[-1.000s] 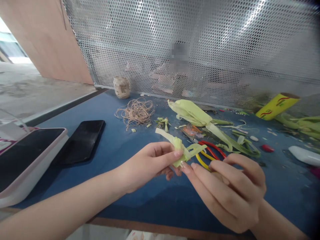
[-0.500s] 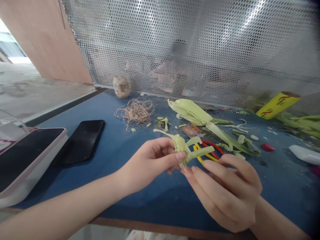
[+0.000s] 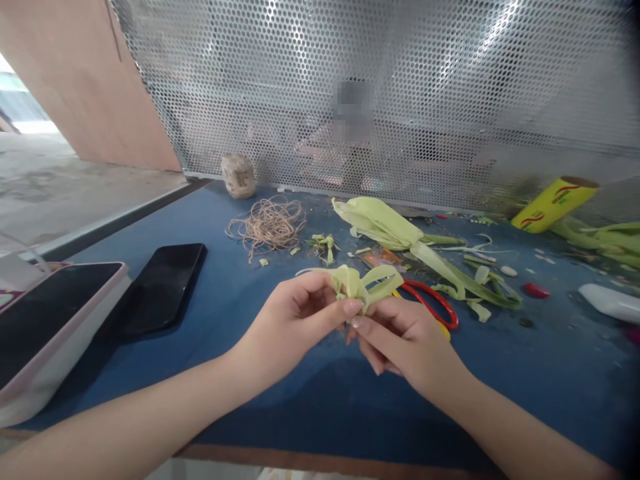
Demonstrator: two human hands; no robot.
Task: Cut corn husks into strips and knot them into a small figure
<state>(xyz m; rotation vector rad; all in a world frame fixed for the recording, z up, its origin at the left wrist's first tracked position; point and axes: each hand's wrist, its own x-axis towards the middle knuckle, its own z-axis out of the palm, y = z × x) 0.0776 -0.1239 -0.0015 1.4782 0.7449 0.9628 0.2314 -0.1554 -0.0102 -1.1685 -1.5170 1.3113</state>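
Head view: the right hand (image 3: 407, 340) has turned palm-down and drawn in close against the left hand (image 3: 295, 320), where half a second ago it lay open-palmed below the work. Both grips are now pressed together on the folded corn-husk strip (image 3: 363, 283), thumb and fingertips pinching it from either side just above the blue desk (image 3: 280, 400). The husk's loose ends have closed into loops, so the fold looks tighter, judging by its shape. The red-and-yellow scissors (image 3: 433, 303) lie just behind the right hand, near a whole corn husk (image 3: 383, 223). A twine tangle (image 3: 267, 223) and a black phone (image 3: 160, 287) lie well apart, left.
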